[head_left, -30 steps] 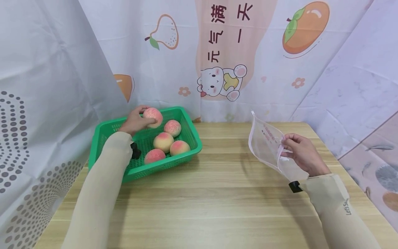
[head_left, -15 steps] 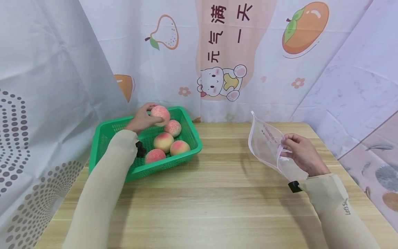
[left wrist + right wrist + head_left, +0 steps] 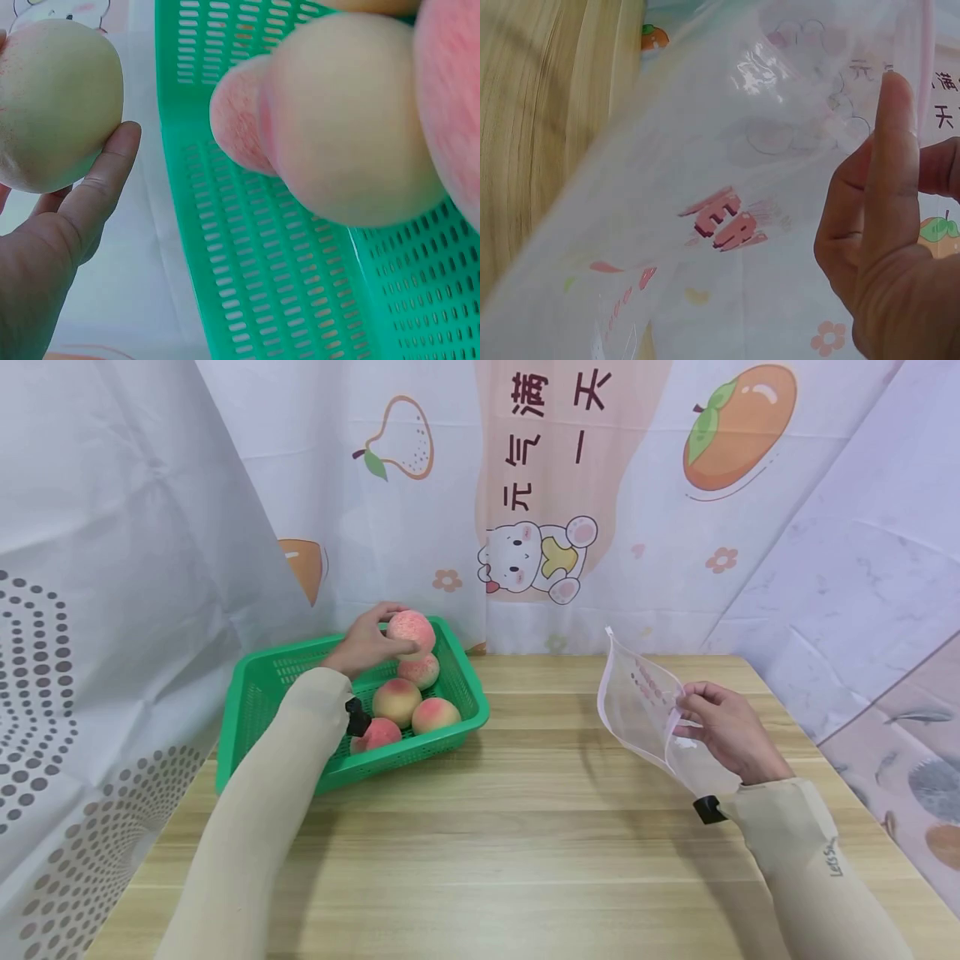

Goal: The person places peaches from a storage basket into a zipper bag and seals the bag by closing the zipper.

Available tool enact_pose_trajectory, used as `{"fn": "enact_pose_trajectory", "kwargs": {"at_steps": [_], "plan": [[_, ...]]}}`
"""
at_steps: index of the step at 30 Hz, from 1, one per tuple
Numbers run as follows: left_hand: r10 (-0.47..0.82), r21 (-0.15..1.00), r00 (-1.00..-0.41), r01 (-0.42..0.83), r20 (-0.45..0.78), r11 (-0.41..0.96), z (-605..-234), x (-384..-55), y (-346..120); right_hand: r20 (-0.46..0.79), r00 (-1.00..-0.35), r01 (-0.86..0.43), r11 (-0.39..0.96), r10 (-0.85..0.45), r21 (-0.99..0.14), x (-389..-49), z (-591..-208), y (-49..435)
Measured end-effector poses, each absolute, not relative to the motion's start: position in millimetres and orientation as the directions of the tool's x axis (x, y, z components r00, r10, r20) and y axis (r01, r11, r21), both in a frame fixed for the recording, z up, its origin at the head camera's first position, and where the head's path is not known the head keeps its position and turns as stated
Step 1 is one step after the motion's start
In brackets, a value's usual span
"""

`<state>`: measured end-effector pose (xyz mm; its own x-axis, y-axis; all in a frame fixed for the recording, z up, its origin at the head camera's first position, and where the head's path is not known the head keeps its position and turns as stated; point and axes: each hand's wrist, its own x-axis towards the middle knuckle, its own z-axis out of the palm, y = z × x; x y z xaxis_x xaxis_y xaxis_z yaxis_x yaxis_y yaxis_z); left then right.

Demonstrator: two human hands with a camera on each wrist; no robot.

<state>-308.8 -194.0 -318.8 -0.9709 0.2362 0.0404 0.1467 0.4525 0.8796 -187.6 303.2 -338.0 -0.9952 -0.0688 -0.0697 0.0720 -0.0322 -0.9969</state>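
Between its thumb and fingers my left hand [image 3: 367, 645] holds a pink peach [image 3: 412, 633] above the back of the green basket [image 3: 247, 727]. In the left wrist view that peach [image 3: 60, 105] shows its pale side, the thumb against it. Several more peaches lie in the basket's right half, among them a yellowish peach [image 3: 396, 702] and a pink-topped peach [image 3: 435, 716]. On the right, my right hand [image 3: 723, 731] pinches the pink-edged rim of a clear zipper bag [image 3: 637, 697], whose mouth gapes. Red print [image 3: 724, 221] shows on the bag in the right wrist view.
The basket stands on the left of a wooden table [image 3: 510, 852]. A printed curtain [image 3: 420, 527] hangs right behind the table's back edge, and more cloth hangs at both sides. Bare wood lies between basket and bag.
My left hand has carried the peach to the right and slightly up over the basket. My right hand and the bag stay almost still.
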Motion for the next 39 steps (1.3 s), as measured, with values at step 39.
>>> {"fn": "enact_pose_trajectory", "kwargs": {"at_steps": [39], "plan": [[0.406, 0.890, -0.903, 0.295, 0.140, 0.348, -307.3, -306.1, -111.9, -0.082, -0.994, 0.086, -0.052, -0.068, -0.995, -189.0, -334.5, 296.3]]}}
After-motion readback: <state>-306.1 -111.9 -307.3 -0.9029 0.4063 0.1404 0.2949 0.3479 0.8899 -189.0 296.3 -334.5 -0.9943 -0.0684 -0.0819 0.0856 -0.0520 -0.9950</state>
